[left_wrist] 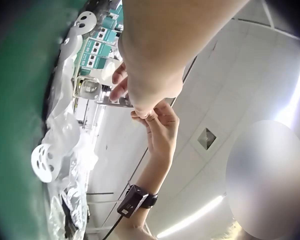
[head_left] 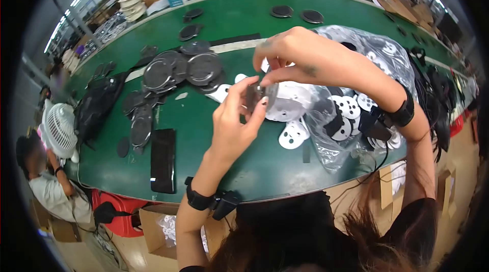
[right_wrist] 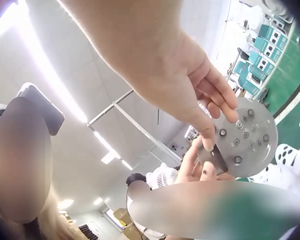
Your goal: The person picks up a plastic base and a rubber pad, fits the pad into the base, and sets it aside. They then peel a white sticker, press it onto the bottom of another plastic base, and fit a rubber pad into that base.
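Observation:
Both hands hold a round translucent grey disc (head_left: 267, 96) raised above the bench. The left hand (head_left: 233, 125) grips its lower side between thumb and fingers. At the upper side is the right hand (head_left: 293, 57), its thumb against the edge and its fingers bent. In the right wrist view, small round posts show on the disc (right_wrist: 250, 140), and a dark piece (right_wrist: 219, 161) lies by the right thumb; what joins them cannot be told. The left wrist view shows the left hand (left_wrist: 145, 92) meeting the right hand (left_wrist: 162, 131), the disc largely hidden.
White perforated discs (head_left: 292, 135) lie below the hands, beside a clear plastic bag (head_left: 328, 156) of more discs. Dark round parts (head_left: 159, 73) are piled at left, above a black phone-like slab (head_left: 163, 160). A person (head_left: 56, 190) sits at far left near a white fan (head_left: 61, 128).

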